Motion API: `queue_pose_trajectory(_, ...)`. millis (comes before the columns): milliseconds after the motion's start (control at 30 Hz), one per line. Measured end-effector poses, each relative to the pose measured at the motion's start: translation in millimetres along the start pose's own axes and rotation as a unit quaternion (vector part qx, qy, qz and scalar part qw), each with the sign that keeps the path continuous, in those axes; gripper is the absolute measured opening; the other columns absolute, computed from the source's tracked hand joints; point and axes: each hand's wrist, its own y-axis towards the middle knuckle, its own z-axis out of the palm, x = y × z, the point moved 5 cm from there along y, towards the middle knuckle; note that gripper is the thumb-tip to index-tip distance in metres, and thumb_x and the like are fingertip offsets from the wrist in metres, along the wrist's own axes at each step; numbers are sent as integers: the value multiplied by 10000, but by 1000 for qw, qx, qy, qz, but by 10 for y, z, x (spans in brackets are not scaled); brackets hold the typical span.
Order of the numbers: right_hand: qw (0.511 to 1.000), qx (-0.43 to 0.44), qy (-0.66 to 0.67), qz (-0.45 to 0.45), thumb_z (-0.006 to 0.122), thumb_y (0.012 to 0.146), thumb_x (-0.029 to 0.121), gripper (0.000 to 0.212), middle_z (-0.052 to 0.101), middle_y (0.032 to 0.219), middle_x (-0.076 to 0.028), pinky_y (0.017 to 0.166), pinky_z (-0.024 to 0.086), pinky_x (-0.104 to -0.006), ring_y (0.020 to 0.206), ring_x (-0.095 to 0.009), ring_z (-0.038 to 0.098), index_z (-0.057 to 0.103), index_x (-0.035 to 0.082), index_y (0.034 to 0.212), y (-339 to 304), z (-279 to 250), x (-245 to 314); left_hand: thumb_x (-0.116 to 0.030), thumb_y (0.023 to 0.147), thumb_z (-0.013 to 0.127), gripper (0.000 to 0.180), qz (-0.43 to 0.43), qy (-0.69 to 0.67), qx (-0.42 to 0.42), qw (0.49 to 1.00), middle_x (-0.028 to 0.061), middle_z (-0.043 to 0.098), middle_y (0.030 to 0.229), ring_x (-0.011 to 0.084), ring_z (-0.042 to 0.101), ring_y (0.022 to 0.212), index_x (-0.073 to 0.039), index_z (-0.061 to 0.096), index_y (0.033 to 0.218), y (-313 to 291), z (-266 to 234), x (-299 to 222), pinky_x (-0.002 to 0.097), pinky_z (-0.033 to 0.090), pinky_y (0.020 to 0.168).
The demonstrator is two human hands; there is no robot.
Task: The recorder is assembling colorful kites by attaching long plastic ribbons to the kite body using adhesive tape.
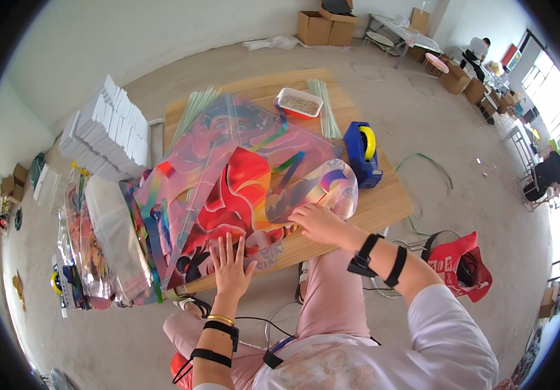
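A large, thin, kite-shaped printed sheet (192, 162) covers much of the wooden table. Part of it is turned over, showing a bright red figure (241, 188) and a rounded, shiny flap (338, 185) at the right. My left hand (230, 260) lies flat on the sheet near the table's front edge, fingers spread. Over the lower edge of the turned-over part, my right hand (322, 224) has its fingers bent and pressed together on the sheet. Its thumb is partly hidden.
A blue tape dispenser (363, 156) with yellow tape stands at the table's right edge. Behind the sheet are a white tray (299, 103) and thin rods (325, 110). White boxes (108, 130) are stacked left, above hanging printed sheets (114, 227). A red bag (462, 266) is at the right.
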Motion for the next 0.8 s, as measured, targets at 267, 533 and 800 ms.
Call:
queue_pose_trajectory(267,991,-79,-33,99,627,774,56,426,553,1198,-56,1012,407,-410,1188,-260,496,579,79,1197,-650,-348,-48,-438,919,542,754,48,10,43,998,226,165,1586,409,121,1472,-112,254,1535,-53,-95,85,564,59,1183)
queue_pose_trajectory(533,982,-149,-5,115,671,701,51,299,554,1122,-30,939,408,-389,1073,-261,504,617,98,991,-840,-828,-446,-433,926,539,736,64,-2,48,997,217,173,1584,413,139,1465,-122,262,1532,-116,-166,210,557,76,1187)
queue_pose_trajectory(800,975,-53,108,185,737,771,195,221,645,926,-90,851,452,-414,957,-289,583,659,37,904,-950,-464,-1225,-421,913,567,751,43,14,47,998,203,148,1593,403,123,1470,-132,257,1533,-174,-129,298,552,73,1192)
